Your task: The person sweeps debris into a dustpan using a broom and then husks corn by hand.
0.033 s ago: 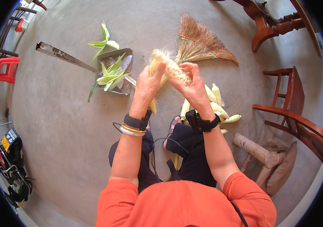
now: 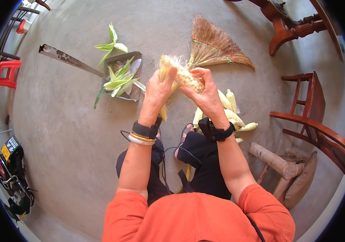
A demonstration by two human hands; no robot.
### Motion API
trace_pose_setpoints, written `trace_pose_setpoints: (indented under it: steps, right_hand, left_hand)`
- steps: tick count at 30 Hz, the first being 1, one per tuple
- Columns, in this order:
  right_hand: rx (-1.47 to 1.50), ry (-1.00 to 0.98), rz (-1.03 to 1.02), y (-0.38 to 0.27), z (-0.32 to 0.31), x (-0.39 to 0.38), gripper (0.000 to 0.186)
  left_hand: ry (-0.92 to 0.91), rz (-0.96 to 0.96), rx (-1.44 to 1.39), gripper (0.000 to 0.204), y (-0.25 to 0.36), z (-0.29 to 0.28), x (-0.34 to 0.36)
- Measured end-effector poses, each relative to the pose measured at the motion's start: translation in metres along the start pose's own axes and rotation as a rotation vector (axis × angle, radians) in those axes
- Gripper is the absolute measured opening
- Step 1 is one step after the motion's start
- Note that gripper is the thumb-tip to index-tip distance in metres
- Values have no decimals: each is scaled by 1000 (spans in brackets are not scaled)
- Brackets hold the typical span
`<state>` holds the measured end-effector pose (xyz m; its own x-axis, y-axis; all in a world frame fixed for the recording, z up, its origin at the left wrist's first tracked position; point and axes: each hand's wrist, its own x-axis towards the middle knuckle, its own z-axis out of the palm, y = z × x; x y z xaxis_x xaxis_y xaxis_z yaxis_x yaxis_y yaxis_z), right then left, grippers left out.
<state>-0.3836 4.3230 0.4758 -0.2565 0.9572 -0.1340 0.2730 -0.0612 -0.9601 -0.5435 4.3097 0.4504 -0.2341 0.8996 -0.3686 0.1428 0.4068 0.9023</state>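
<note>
An ear of corn (image 2: 188, 79), mostly bare with pale kernels and wispy silk, is held in front of me. My left hand (image 2: 157, 90) is closed around its left end, thumb up along the cob. On the other end, the fingers and thumb of my right hand (image 2: 205, 92) grip the kernels. Behind the hands lies a straw broom (image 2: 217, 42), its handle partly hidden. Green husks (image 2: 120, 82) rest on a dark dustpan (image 2: 138, 66) at the left. Several pale ears of corn (image 2: 232, 115) lie on the floor beyond my right wrist.
The dustpan's long worn handle (image 2: 69, 58) sticks out leftward. Another green husk (image 2: 112, 42) lies behind the dustpan. A wooden chair (image 2: 309, 97) and a log-like stool (image 2: 275, 159) stand at the right, a red plastic stool (image 2: 7, 74) at the far left. A cable (image 2: 164, 169) hangs over my legs.
The ear of corn has turned and shifted very slightly between my hands. Both hands keep nearly the same place, and everything else looks unmoved.
</note>
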Motion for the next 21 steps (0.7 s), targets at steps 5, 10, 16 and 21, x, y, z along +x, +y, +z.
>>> trace_pose_setpoints:
  steps: [5, 10, 16, 21]
  right_hand:
    - [-220, 78, -167, 13, 5, 3, 53]
    - [-416, 246, -183, 19, 3, 8, 56]
    - [-626, 269, -247, 13, 1, 5, 59]
    - [-804, 186, -394, -2, 19, -7, 60]
  left_hand:
    - [-25, 85, 58, 48, -7, 2, -2]
    - [-196, 178, -12, 43, 2, 20, -14]
    - [53, 92, 78, 51, 6, 2, -7]
    - [144, 115, 425, 50, 4, 8, -8]
